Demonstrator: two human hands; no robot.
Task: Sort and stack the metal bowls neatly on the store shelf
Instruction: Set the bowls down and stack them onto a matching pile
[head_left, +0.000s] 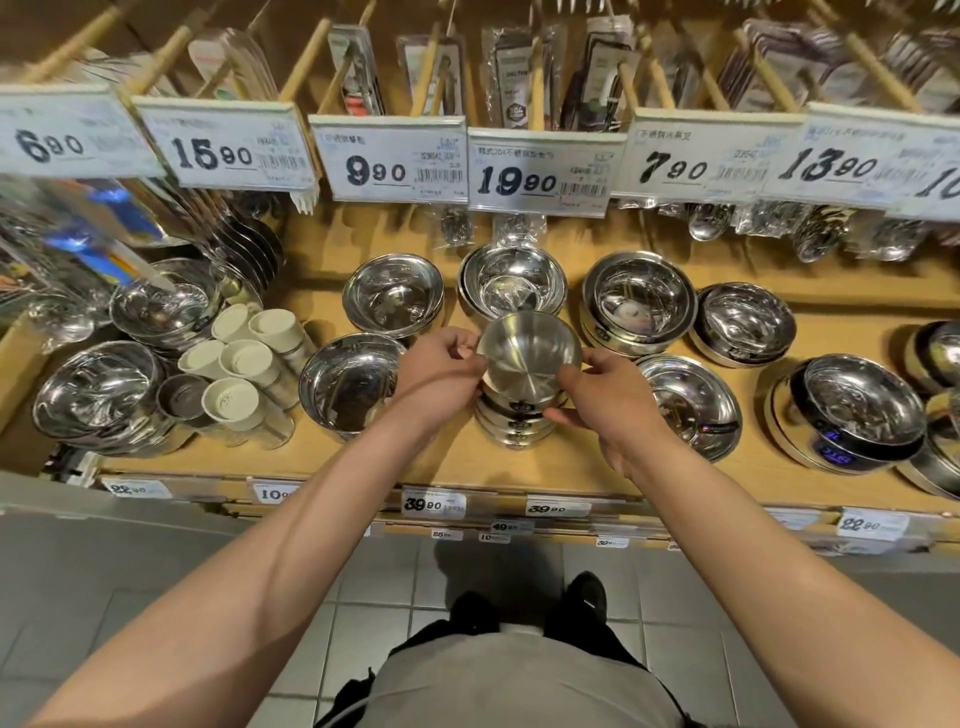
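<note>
Brushed steel bowl (529, 358), front shelf (457, 462) edge: light, rigid, probably slippery; I pinch its rim, left hand (441, 371) and right hand (605, 397) fingers closed on it.

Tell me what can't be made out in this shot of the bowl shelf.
Head view:
- Stack under the held bowl: count hidden by the bowl and both hands, left hand, right hand.
- Price tags' small print: blurred.
- Bowls at right: cut off by the edge.
- Left hanging packs: motion blur.
</note>
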